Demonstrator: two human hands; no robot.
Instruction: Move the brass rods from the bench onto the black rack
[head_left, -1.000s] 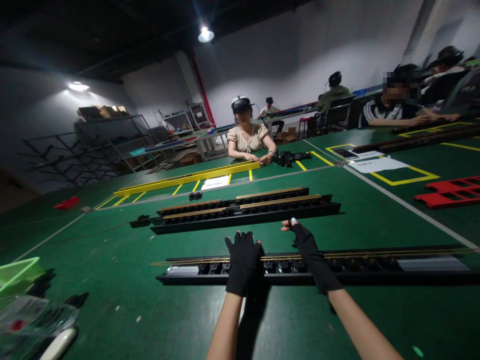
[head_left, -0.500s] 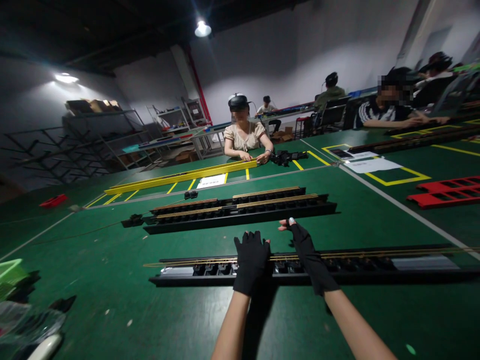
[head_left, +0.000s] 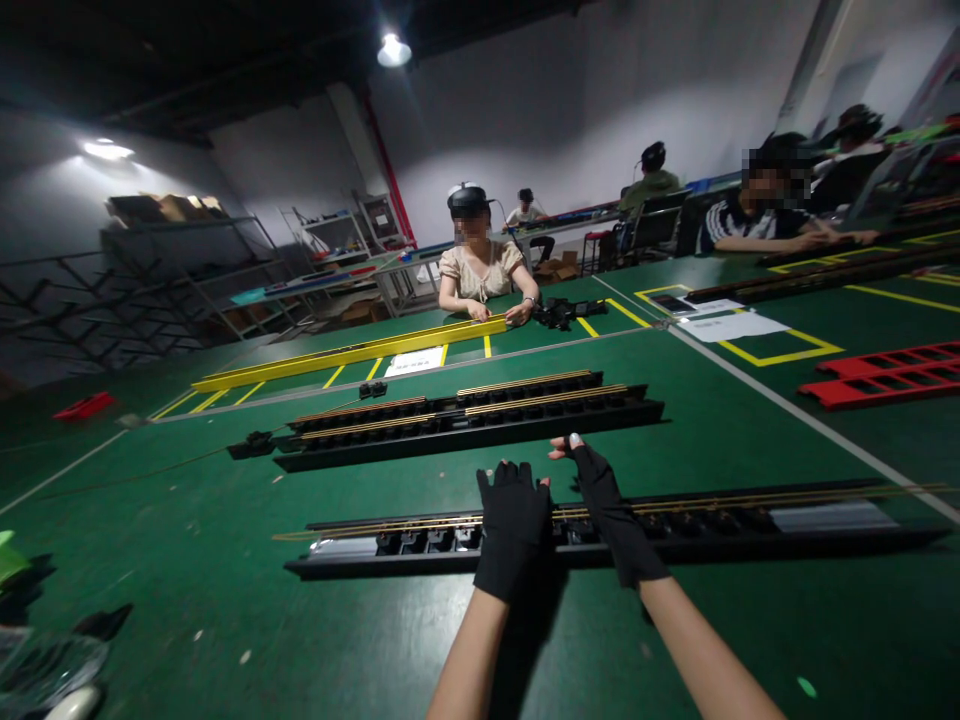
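A long black channel rail [head_left: 360, 568] lies across the green table in front of me, with a row of small black blocks [head_left: 439, 540] inside it. Thin brass-coloured rods [head_left: 810, 497] run along its top and stick out past the left end. My left hand [head_left: 514, 525], in a black fingerless glove, lies palm down over the middle of the rail, fingers spread. My right hand [head_left: 607, 505], gloved the same way, reaches across the rail just to the right. Its visible fingers extend leftward beyond the far edge; what its palm touches is hidden.
Behind lies another black rail assembly [head_left: 480, 430] with rods. A person opposite touches a long yellow rail [head_left: 352, 355]. Red slotted rails [head_left: 885, 375] are at the right. A small black block [head_left: 251, 445] sits at the left, with a clear plastic bag [head_left: 56, 660] nearer me.
My left hand has slid right along the rail, closer to my right hand. The whole view has shifted slightly; my right hand stays at about the same place on the rail.
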